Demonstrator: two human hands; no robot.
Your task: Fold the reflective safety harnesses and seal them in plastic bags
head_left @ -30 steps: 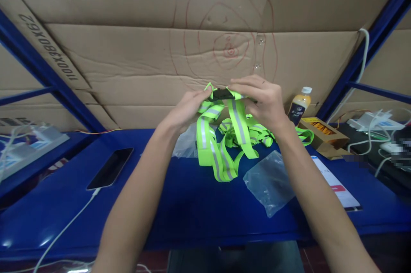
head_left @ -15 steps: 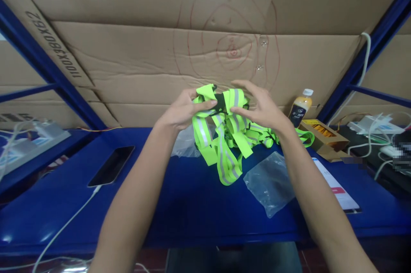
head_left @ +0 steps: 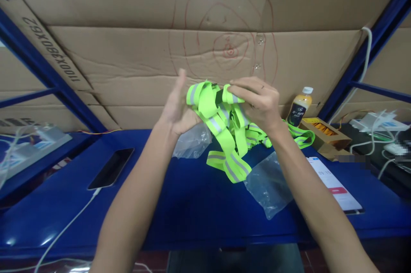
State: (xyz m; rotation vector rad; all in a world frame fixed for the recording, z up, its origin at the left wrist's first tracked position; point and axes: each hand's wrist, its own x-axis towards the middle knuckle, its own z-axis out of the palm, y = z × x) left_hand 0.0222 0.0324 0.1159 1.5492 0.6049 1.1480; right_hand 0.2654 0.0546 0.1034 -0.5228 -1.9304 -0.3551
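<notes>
1. Behind everything, toward twelve o'clock from the held straps, stands the cardboard wall (head_left: pixel 128 58), bearing one set of red hand-drawn rings.
2. At six o'clock spreads one blue table (head_left: pixel 192 213).
3. Two slanting blue posts rise, the left post (head_left: pixel 41 63) at ten o'clock, the right post (head_left: pixel 385 25) at two.
4. Two hands are at work, set apart with the straps between them. The left hand (head_left: pixel 178 112) is spread, thumb raised, its palm side against or just beside the straps; contact is hard to tell. The right hand (head_left: pixel 261 99) pinches the band between thumb and fingers.
5. One bundle of lime-green straps (head_left: pixel 207 103) with grey stripes hangs at the clock's centre, loops drooping toward six. One black piece (head_left: pixel 219 98) shows near the right fingertips.
6. More green strapping (head_left: pixel 257 133) lies at four o'clock on the table; how many pieces, I cannot tell.
7. Two clear bags: the left bag (head_left: pixel 192 142) at seven to eight, the right bag (head_left: pixel 268 191) at five.
8. Two phones: the dark phone (head_left: pixel 111 169) between eight and nine, the lit phone (head_left: pixel 334 183) at four.
9. One open carton (head_left: pixel 324 136), between three and four.
10. One bottle (head_left: pixel 298 108), white-capped, at three.
</notes>
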